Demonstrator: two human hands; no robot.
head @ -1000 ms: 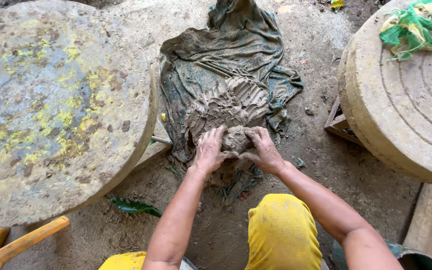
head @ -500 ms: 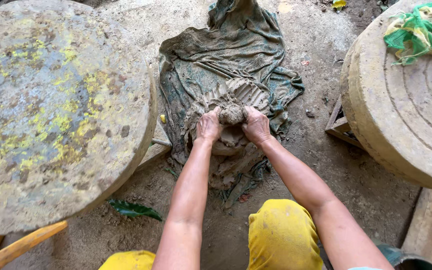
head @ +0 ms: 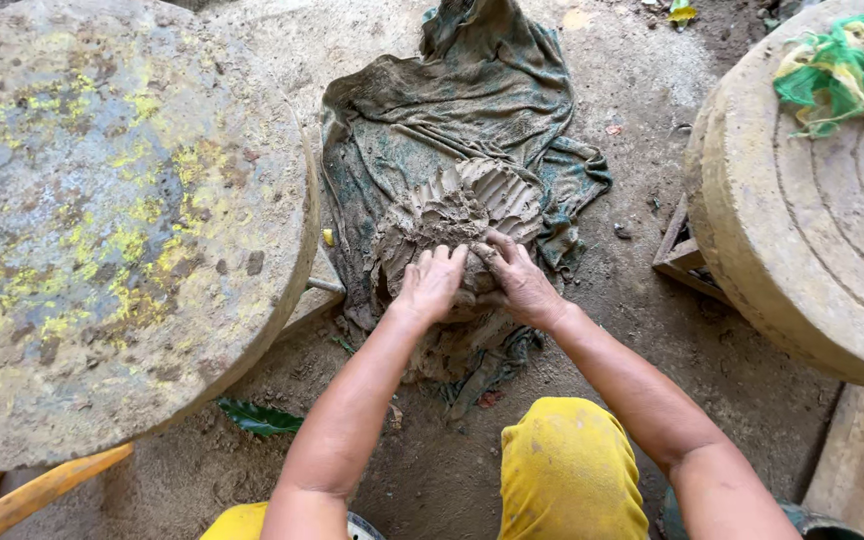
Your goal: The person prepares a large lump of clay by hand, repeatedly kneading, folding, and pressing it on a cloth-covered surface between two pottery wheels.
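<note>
A mound of grey wet clay (head: 457, 215), scored with finger grooves, lies on a muddy green cloth (head: 452, 110) spread on the dirt ground. My left hand (head: 431, 283) presses palm down on the near side of the mound, fingers spread over a clay lump. My right hand (head: 517, 280) lies beside it, its fingers curled onto the same lump. The lump itself is almost wholly hidden under both hands. My knees in yellow trousers (head: 567, 470) show at the bottom.
A large round stone wheel (head: 102, 220) with yellow stains stands at left, another round wheel (head: 812, 210) at right with green and yellow netting (head: 837, 65) on it. A wooden handle (head: 37, 492) and a green leaf (head: 257, 418) lie near.
My hands had pushed the clay lump forward against the mound half a second ago; now they have drawn back toward me and cover it, pressing down.
</note>
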